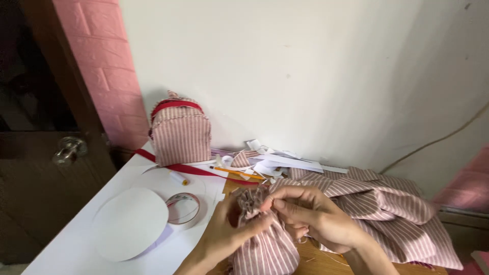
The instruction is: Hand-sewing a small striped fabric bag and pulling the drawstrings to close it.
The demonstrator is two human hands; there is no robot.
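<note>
In the head view, a striped pouch (265, 244) is held upright at the near centre of the table (66, 249), its gathered neck (250, 199) pinched between the left hand (229, 231) and the right hand (316, 216), both closed narrow on it. Nothing can be seen inside the pouch; a small striped backpack (181, 130) stands shut at the far left, and loose striped cloth (397, 214) lies to the right.

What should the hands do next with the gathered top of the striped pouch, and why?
Probably pinch the gathers tighter. The left hand and right hand both grip the bunched neck of the striped fabric pouch, whose pleats fan loosely above the fingers.
</note>
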